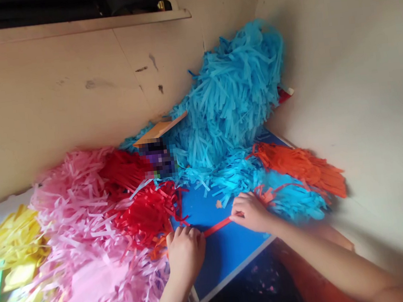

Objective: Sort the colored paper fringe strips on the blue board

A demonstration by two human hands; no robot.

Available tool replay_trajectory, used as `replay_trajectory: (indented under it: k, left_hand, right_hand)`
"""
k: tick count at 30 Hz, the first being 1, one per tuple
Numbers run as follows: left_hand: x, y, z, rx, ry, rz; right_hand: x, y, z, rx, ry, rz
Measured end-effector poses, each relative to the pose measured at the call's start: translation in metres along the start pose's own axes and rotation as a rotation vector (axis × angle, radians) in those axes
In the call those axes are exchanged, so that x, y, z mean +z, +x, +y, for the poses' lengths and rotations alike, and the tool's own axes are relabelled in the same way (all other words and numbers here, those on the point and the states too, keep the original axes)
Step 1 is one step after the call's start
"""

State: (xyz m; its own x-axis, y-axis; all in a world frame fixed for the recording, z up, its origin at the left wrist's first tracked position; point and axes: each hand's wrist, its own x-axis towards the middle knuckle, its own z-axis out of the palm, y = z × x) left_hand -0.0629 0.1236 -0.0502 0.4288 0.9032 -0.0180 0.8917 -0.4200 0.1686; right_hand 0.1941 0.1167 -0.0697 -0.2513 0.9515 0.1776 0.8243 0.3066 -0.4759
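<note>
When checked, pinched between curled fingers of left hand point(185, 253) and right hand point(251, 211): red paper strip point(216, 226), light, limp, easily torn, best held near its ends.

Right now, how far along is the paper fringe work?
Done: heaps of blue fringe, pink fringe and orange fringe look cut. In hand: a red paper strip runs between the left hand and right hand over a blue board. Left: that strip looks uncut.

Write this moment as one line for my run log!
left hand: on red paper strip | right hand: pinching other end | under: blue board | nearby: pink paper fringe, blue paper fringe
</note>
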Motion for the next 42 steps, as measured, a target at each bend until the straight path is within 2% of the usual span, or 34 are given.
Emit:
replay_trajectory:
  k: [6, 8, 11, 13, 17, 21, 26, 29, 32, 37, 42]
  left_hand:
    - [-0.001, 0.002, 0.004, -0.016, 0.044, 0.021]
    - [0.0, 0.0, 0.005, 0.01, 0.049, 0.068]
    - [0.004, -0.003, 0.005, 0.203, 0.047, 0.174]
    - [0.008, -0.005, 0.007, 0.312, 0.047, 0.213]
    - [0.015, -0.004, 0.017, 0.308, 0.053, 0.234]
    - [0.019, 0.001, 0.028, 0.287, 0.051, 0.266]
    - [0.019, 0.004, 0.03, 0.289, 0.029, 0.296]
    - [0.016, 0.001, 0.029, 0.289, 0.001, 0.295]
    - [0.017, -0.003, 0.028, 0.304, -0.028, 0.275]
    - [0.03, -0.015, 0.014, 0.354, -0.079, 0.257]
    - [0.038, -0.025, -0.003, 0.338, -0.091, 0.269]
  right_hand:
    - [-0.004, 0.0, -0.008, -0.005, -0.076, 0.007]
    - [-0.005, -0.001, -0.011, -0.104, -0.126, 0.019]
    - [-0.005, -0.005, -0.015, -0.334, -0.221, 0.017]
    - [-0.004, -0.007, -0.017, -0.42, -0.258, 0.019]
    - [0.001, -0.004, -0.018, -0.488, -0.331, 0.04]
    - [0.004, 0.005, -0.017, -0.441, -0.276, 0.027]
    - [-0.002, 0.01, -0.024, -0.327, -0.161, 0.009]
    - [0.003, 0.004, -0.033, -0.359, -0.207, 0.021]
    - [0.014, -0.006, -0.039, -0.415, -0.291, 0.098]
    - [0.016, -0.016, -0.033, -0.443, -0.336, 0.14]
    - [0.008, -0.019, -0.016, -0.389, -0.287, 0.175]
